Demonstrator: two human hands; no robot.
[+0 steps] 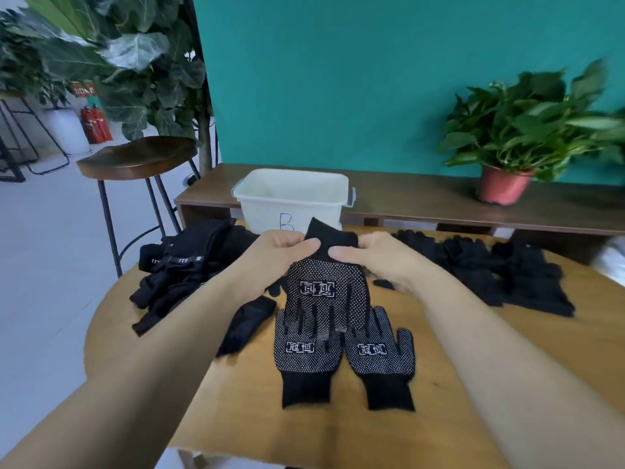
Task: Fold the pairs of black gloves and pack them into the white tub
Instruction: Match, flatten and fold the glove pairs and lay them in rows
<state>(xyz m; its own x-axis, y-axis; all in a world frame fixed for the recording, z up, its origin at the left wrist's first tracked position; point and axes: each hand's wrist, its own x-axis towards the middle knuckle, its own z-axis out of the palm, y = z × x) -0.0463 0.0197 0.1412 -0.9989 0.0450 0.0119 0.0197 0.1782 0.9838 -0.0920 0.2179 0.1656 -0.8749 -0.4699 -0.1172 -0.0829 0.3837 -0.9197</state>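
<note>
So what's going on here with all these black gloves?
A person holds a dotted black glove up by its cuff, the left hand and right hand pinching it on either side. Two more dotted gloves lie flat on the wooden table beneath it. One heap of black gloves sits left, another heap right, and the white tub stands behind.

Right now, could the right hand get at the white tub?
Probably yes. The right hand, gripping the held glove together with the left hand, is just in front of the white tub, whose top is open, with only that glove between them. It is busy with the glove, though.
</note>
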